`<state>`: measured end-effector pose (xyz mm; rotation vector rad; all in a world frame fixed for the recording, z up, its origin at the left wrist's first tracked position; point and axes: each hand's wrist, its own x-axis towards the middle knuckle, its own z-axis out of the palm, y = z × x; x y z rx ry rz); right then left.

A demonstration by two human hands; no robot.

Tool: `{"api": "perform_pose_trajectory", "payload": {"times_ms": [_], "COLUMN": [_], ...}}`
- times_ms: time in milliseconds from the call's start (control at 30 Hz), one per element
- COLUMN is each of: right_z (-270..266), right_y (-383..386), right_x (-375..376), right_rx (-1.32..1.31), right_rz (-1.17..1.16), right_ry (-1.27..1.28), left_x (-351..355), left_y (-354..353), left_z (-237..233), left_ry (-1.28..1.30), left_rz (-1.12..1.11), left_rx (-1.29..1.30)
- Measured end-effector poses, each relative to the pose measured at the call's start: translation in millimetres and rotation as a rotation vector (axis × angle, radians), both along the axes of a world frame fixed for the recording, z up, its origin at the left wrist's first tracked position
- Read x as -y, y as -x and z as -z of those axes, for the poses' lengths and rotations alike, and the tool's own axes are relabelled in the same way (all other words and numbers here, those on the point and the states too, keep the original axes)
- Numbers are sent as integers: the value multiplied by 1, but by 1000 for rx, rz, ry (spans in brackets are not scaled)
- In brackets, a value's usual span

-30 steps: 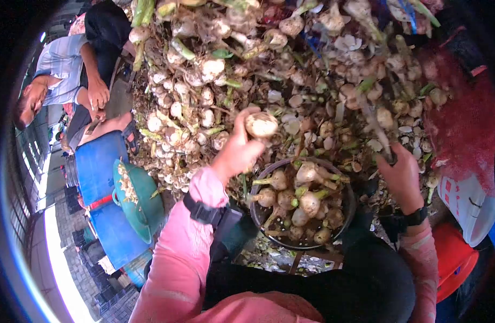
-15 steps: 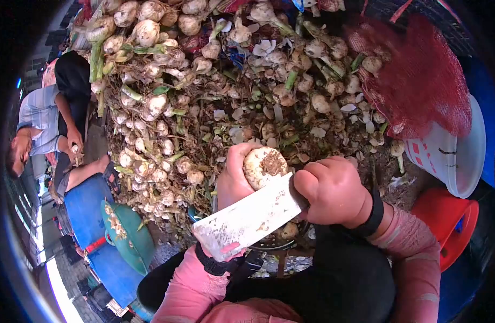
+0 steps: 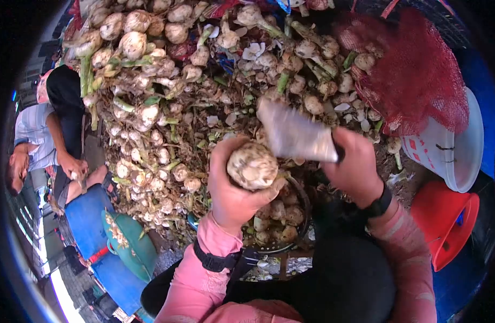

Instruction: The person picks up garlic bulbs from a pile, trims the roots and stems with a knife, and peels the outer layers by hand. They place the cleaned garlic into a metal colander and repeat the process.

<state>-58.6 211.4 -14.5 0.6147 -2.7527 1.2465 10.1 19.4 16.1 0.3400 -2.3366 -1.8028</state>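
Head view, both hands in use. My left hand (image 3: 229, 196) is half closed around a large pale bulb (image 3: 253, 166), fingers along one side and thumb beneath; the pale, soil-marked face is turned up, probably so that I can see the surface beside the blade. My right hand (image 3: 356, 169) is closed on the handle of a broad-bladed cleaver (image 3: 296, 132) — a firm fist, likely for control of a wide blade. The blade is blurred and lies just beside the bulb; whether they touch, I cannot tell. Smaller bulbs (image 3: 278, 212) lie in a dark round basket (image 3: 307, 207) below my hands, near my lap, presumably for a short reach. Beyond spreads a heap of bulbs and stalks (image 3: 150, 140). A red mesh sack (image 3: 430, 75) hangs over the rim of a white tub (image 3: 433, 156), with a red bucket (image 3: 441, 215) below it.

Labels: red marks (image 3: 417, 147) appear on the tub wall — too small to read. The black wrist straps (image 3: 218, 261) show no legible lettering, and I can make out no brand on the cleaver.
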Motion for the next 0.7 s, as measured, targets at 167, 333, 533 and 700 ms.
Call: {"api": "perform_pose_trajectory", "payload": {"times_ms": [167,333,533,700], "right_z": [-10,-20,37,4], "right_y": [10,9,-17,23], "right_x": [11,14,-10,-6], "right_rx": [319,364,420,352], "right_rz": [-44,-308,7,138], "right_ry": [274,363,54,202], "left_x": [4,-19,14,12], "left_y": [-1,-3,-7,-3], "left_z": [-12,-45,-25,-28], "left_ry": [-354,-1204,-1195,-607], "left_rz": [-134,-101,-4,-39], "left_rx": [-213,-206,-31,49]}}
